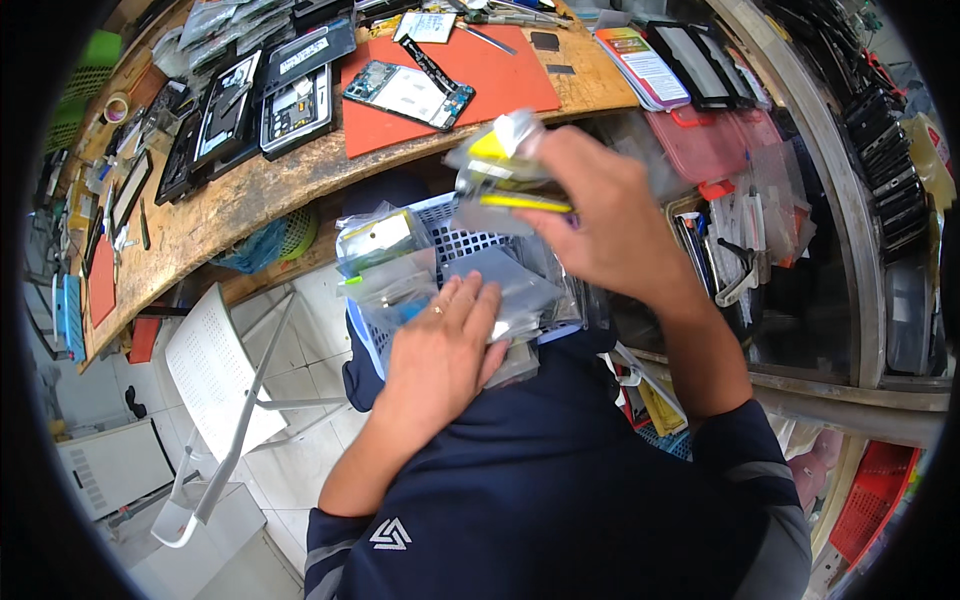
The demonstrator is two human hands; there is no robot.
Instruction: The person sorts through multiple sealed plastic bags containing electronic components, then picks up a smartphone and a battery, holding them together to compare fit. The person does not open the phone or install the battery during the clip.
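Note:
A blue plastic basket (437, 213) full of clear plastic bags rests on my lap. My left hand (448, 335) lies over the bags with its fingers stretched out flat, next to a greyish translucent bag (505, 283). Above the basket's far right side, my right hand (605, 210) is closed on some clear plastic packets (500, 170) with yellow parts showing. These packets are partly blurred, and what they contain is hard to make out. Another clear bag with a yellowish piece (385, 240) sits at the basket's far left.
Ahead is a worn wooden workbench (240, 205) with an orange-red mat (520, 85) and an opened phone (410, 95) on it. Opened tablets (297, 115) lie to its left. A white metal chair (215, 360) stands at left; a glass-fronted cabinet (830, 290) is at right.

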